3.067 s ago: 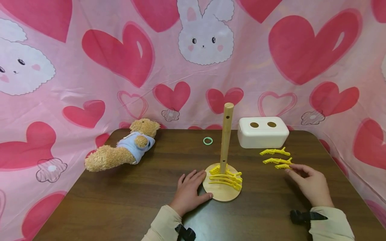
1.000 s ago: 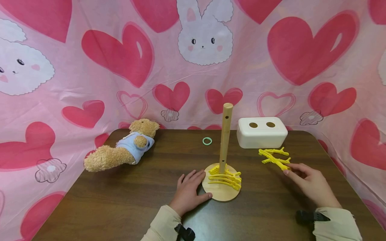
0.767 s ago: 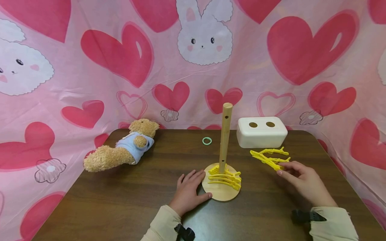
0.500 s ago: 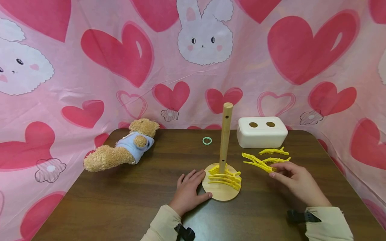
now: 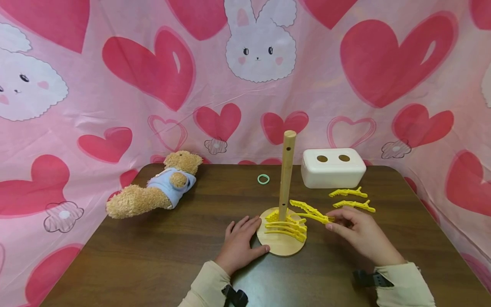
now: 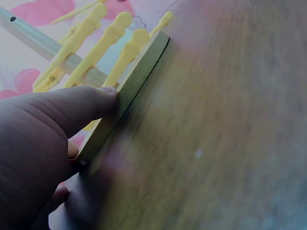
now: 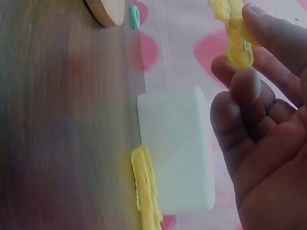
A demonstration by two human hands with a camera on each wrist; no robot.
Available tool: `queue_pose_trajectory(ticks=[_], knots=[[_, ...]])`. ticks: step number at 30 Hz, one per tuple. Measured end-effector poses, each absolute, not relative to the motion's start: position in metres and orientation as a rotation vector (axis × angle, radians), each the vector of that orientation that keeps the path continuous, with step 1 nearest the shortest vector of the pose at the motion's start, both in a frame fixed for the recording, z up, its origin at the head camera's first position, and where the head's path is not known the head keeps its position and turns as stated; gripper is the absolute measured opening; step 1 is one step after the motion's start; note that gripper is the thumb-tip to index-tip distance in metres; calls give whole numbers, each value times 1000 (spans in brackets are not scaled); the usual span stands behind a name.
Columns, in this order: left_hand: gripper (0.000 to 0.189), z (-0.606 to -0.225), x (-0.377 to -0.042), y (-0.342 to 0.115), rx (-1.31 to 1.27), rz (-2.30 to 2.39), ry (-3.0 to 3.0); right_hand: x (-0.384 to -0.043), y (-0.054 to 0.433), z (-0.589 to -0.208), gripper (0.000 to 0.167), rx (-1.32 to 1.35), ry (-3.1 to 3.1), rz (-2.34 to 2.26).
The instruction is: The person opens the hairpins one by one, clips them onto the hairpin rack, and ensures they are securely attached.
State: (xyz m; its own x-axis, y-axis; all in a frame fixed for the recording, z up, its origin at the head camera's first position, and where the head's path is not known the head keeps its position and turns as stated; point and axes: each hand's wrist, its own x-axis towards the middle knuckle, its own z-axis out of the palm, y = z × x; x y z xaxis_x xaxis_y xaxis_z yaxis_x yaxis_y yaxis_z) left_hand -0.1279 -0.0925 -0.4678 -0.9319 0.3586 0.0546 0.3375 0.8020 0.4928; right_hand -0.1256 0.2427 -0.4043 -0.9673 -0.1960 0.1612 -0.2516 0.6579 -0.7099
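My right hand (image 5: 364, 234) pinches the tail end of a yellow alligator hair clip (image 5: 310, 212) between thumb and fingers. The clip's two prongs spread apart and point left at the wooden post (image 5: 287, 175), over the right rim of the round wooden base (image 5: 281, 247). In the right wrist view, thumb and fingertips squeeze the clip (image 7: 240, 50). Several yellow clips (image 5: 289, 232) sit around the foot of the post. My left hand (image 5: 241, 243) lies with fingers extended at the base's left rim; in the left wrist view its thumb (image 6: 86, 108) touches the base's edge.
Two more yellow clips (image 5: 354, 205) lie at the right, before a white box (image 5: 333, 177) with two round holes. A mint-green ring (image 5: 263, 179) lies behind the post. A teddy bear (image 5: 172, 187) in a blue top lies at the left on the brown table (image 5: 184, 251).
My right hand has picked up a clip from the group at the right, squeezed its prongs apart and carried it left to the post. My left hand has stayed at the base.
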Motion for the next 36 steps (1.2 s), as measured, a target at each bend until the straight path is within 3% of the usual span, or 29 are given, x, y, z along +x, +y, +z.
queue_pose_trajectory(ticks=[17, 25, 36], knots=[[82, -463, -127, -91, 539, 743, 2927, -121, 219, -406, 22, 534, -2722, 1131], [83, -464, -128, -91, 559, 732, 2930, -122, 213, -406, 28, 478, -2716, 1065], [83, -464, -129, -91, 563, 705, 2917, -121, 203, -409, 24, 458, -2664, 1127]])
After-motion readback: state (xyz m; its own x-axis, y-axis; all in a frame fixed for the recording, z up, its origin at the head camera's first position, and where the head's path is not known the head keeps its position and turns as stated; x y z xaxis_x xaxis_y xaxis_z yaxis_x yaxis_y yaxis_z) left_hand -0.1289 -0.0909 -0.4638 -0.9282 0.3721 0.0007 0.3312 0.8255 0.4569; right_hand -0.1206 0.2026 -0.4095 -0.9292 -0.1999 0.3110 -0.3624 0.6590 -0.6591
